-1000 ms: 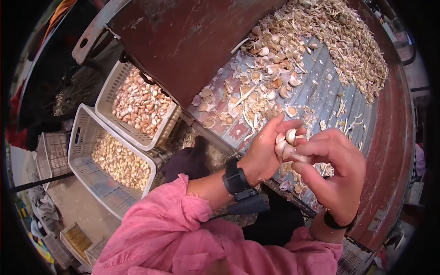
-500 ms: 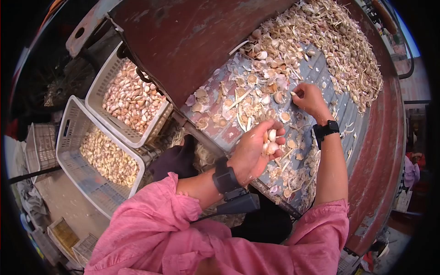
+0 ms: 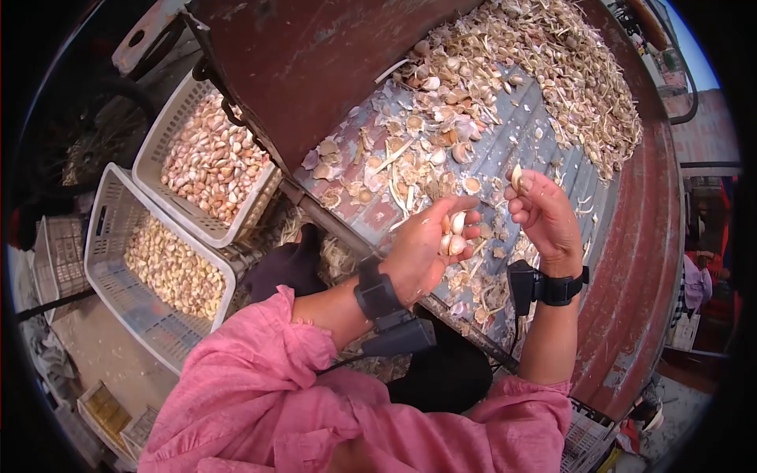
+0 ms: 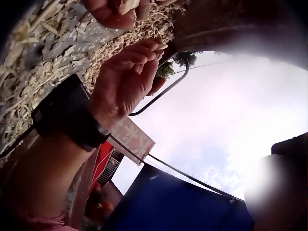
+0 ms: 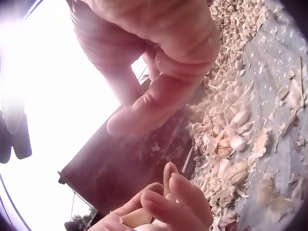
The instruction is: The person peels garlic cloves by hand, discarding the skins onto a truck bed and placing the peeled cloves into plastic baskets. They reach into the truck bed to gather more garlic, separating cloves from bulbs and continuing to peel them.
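Note:
Several garlic cloves [image 3: 455, 235] lie in the palm of my left hand [image 3: 418, 252], its fingers curled around them. My right hand [image 3: 546, 217] is raised to the right of it, a short gap apart, and pinches one slim garlic clove [image 3: 516, 177] upright at its fingertips. In the left wrist view that clove [image 4: 161, 46] pokes out past the fingers of the right hand [image 4: 125, 79]. The right wrist view shows the left hand [image 5: 180, 199] low down, with a clove [image 5: 137, 218] partly hidden between its fingers.
Below the hands, garlic skins and loose cloves [image 3: 426, 169] litter a metal truck bed [image 3: 516, 118]. A big heap of husks [image 3: 587, 87] fills its far right. At left stand a crate of pinkish cloves [image 3: 146, 162] and a crate of paler cloves [image 3: 98, 252]. A rusty panel [image 3: 315, 63] rises behind.
My right hand left the cloves in the left hand, reached over the littered bed, then came back nearer with a clove at its fingertips. The left hand keeps holding its cloves.

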The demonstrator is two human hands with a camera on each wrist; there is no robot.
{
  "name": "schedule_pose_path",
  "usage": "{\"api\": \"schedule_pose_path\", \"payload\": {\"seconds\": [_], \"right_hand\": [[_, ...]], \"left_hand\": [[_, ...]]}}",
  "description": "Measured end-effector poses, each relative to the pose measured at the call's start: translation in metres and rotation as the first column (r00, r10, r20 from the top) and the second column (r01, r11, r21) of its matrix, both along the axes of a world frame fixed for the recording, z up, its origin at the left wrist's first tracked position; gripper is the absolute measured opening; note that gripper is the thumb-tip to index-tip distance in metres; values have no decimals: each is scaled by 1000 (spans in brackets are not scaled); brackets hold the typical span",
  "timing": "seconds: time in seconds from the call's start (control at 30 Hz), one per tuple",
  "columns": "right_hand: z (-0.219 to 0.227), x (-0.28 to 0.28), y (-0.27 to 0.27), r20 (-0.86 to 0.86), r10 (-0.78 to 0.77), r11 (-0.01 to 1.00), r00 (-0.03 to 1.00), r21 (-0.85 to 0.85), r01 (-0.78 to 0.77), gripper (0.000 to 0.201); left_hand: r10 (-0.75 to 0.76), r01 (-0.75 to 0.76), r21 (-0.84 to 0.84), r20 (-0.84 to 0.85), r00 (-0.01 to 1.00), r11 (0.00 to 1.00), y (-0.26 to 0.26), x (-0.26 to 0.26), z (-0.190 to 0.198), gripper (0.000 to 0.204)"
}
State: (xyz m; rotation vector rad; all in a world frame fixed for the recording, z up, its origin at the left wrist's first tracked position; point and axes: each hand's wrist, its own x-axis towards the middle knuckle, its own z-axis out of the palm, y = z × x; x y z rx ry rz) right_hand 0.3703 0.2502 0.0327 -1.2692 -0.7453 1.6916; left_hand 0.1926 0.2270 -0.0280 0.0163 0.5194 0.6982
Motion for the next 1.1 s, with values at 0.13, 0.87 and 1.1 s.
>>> {"api": "schedule_pose_path", "payload": {"seconds": [0.13,0.87,1.1], "right_hand": [[15,-32,-16,460,47,996,887,51,-80,20],[68,-134,-45,317,136,891,939,375,-256,33],[-23,-8,62,885,-278,899,372,376,-224,23]], "left_hand": [[0,0,15,-30,1000,1000,1,-1,7,34],[54,-61,34,181,982,998,-11,-23,2,31],[160,-159,-121,-4,987,980,1,-4,-4,21]]}}
